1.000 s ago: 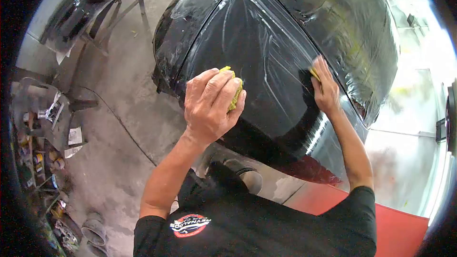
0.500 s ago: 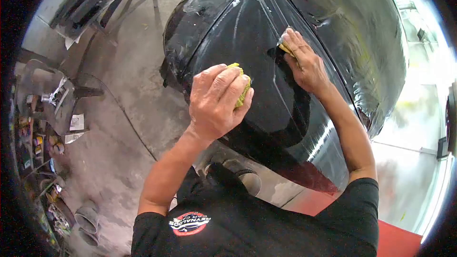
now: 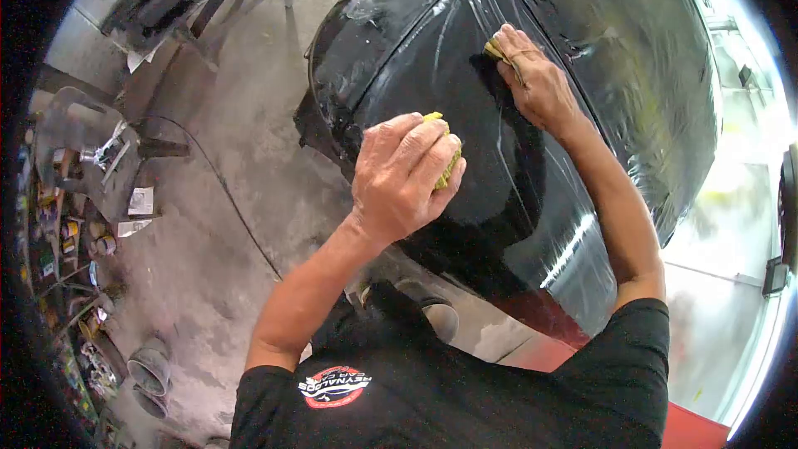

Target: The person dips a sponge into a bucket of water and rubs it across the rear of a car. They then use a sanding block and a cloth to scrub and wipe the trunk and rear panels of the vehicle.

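A glossy black car panel [image 3: 465,166] with whitish streaks lies in front of me. My left hand [image 3: 405,170] is closed around a yellow-green sponge [image 3: 451,168], whose edge shows beyond the fingers, over the panel's left part. Farther up and to the right, my right hand [image 3: 536,83] presses a folded yellowish cloth [image 3: 497,53] against the panel near its upper seam. Its fingers lie together over the cloth. Streaks run across the panel beside the cloth.
Clear plastic sheeting [image 3: 632,50] covers the car at the upper right. At the left stand a grey stool [image 3: 91,150] with items on it and a cluttered shelf [image 3: 71,241]. A cable [image 3: 220,179] crosses the floor. Buckets [image 3: 150,366] stand at the lower left.
The view has shifted, so the car and the stool sit slightly farther right. My right hand with the cloth has moved up a little along the panel. Both hands keep their hold.
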A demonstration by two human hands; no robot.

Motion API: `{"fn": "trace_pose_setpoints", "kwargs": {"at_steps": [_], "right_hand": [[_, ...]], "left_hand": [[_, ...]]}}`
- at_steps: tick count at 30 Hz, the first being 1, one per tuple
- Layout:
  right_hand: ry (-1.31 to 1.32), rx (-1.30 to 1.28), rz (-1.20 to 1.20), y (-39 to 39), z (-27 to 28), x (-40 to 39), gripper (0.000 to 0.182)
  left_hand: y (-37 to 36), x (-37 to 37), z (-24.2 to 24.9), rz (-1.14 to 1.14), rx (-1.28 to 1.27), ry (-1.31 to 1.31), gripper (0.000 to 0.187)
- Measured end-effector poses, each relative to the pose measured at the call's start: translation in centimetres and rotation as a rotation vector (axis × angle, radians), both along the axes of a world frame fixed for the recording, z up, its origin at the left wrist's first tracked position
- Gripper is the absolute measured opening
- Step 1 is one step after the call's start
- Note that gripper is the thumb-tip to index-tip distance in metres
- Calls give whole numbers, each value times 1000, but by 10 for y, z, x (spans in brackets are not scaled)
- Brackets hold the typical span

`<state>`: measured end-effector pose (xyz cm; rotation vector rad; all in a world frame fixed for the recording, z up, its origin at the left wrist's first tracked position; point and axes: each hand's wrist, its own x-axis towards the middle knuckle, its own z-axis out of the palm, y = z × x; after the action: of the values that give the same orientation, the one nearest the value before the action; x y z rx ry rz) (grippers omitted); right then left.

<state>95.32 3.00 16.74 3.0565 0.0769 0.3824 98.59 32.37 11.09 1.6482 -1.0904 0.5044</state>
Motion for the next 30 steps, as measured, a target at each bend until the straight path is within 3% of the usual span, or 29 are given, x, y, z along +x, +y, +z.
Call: {"fn": "trace_pose_setpoints", "kwargs": {"at_steps": [4,6,8,10,12,14,16,18,20,23,24,26,27,28,30], "right_hand": [[-87,-33,8,-29,-6,85,40],[-19,-175,-83,-37,-12,125,42],[-191,-149,-3,-56,-39,120,48],[-40,-123,-195,1,-15,63,50],[-151,35,-349,35,-19,-20,53],[-249,33,-412,46,-24,-124,54],[-212,308,-569,66,-2,-242,58],[-269,345,-1027,67,-20,-334,60],[-272,325,-1242,68,-28,-386,64],[-375,482,-1345,79,-14,-383,73],[-352,549,-1328,60,-22,-397,74],[-495,941,-1376,70,-9,-415,74],[-880,917,-1176,83,-20,-422,73],[-984,1086,-1241,101,-11,-437,63],[-1467,1591,-700,129,-27,-481,59]], "left_hand": [[-1,5,-1,8,-38,-28,22],[-2,7,-1,9,-41,-51,23],[0,-1,0,-3,-11,-66,24],[-1,-2,3,-16,17,-96,24],[0,-2,3,-46,58,-101,23],[1,-4,6,-49,87,-133,22],[2,-8,7,-79,70,-145,22],[6,-3,6,-65,62,-161,22],[3,-3,4,-51,52,-191,21],[5,-3,3,-58,54,-217,21],[7,-5,4,-54,60,-225,21],[15,-12,6,-68,62,-154,20],[23,-18,5,-56,51,-109,20],[33,-26,5,-47,34,-64,20],[66,-53,-3,-45,15,101,24]]}}
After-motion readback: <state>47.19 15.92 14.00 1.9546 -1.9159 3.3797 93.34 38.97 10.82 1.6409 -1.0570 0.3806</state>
